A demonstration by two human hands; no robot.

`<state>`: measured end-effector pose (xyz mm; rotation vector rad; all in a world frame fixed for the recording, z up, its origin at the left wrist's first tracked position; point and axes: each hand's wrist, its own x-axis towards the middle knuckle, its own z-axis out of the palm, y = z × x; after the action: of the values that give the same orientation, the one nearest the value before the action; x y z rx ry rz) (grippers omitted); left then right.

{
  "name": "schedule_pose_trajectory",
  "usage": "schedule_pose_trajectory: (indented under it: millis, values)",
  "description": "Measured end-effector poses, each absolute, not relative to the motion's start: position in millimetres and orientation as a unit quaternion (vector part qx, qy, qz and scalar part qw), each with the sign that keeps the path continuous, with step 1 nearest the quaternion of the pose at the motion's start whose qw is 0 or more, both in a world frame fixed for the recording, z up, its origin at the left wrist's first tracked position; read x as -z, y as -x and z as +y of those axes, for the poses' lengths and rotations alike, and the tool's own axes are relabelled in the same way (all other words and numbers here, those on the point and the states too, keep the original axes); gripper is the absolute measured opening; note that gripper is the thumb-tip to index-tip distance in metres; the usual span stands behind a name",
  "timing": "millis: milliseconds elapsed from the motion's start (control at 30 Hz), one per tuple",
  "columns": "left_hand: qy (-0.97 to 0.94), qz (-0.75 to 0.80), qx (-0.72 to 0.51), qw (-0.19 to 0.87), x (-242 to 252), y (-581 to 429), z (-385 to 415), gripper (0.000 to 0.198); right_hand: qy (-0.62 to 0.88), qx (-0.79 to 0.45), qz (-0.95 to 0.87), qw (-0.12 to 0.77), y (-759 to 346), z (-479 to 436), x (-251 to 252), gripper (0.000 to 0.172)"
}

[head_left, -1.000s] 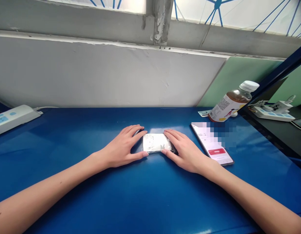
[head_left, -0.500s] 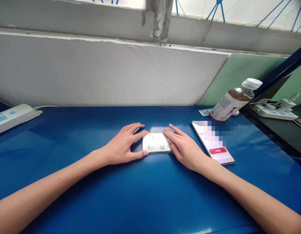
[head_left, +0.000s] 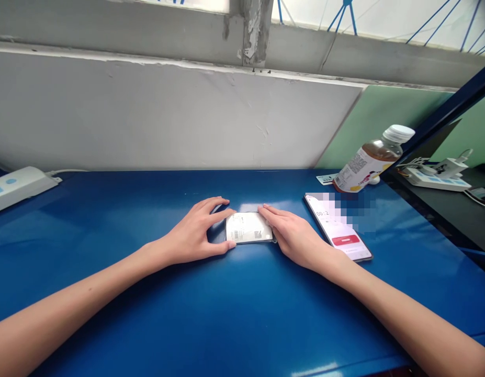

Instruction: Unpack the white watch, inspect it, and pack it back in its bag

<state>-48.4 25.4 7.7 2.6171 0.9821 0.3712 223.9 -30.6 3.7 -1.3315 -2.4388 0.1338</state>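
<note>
A small flat packet point(head_left: 248, 227) with a white printed label lies on the blue tabletop between my hands. It seems to be wrapped in clear plastic, and codes are printed on its label. My left hand point(head_left: 199, 230) grips its left end, the thumb at the near corner and the forefinger at the far one; the other fingers arch above the table. At the right end, my right hand point(head_left: 291, 233) lies with its fingers close together, their tips over the far right corner. The right thumb is mostly hidden beneath the hand.
Right of my right hand lies a lit phone point(head_left: 340, 230), partly blurred out. Behind it a drink bottle point(head_left: 368, 162) with a white cap stands by a small card point(head_left: 326, 179). Power strips sit at far left point(head_left: 22, 186) and far right point(head_left: 438, 178). A wall closes the back.
My right hand's fingers have drawn together on the packet's right end; the forefinger was raised apart before. The left hand keeps its hold. The whole view has shifted slightly.
</note>
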Motion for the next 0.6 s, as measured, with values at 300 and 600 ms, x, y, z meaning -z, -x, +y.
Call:
schedule_pose_trajectory:
  millis: [300, 600]
  values:
    - [-0.919, 0.340, -0.136, 0.147, -5, 48, 25, 0.065, 0.435, 0.067, -0.887, 0.140, -218, -34, -6, 0.036]
    - [-0.905, 0.359, -0.132, 0.187, -10, 47, 28, 0.066, 0.484, -0.043, -0.858, 0.168, -216, -38, -11, 0.031]
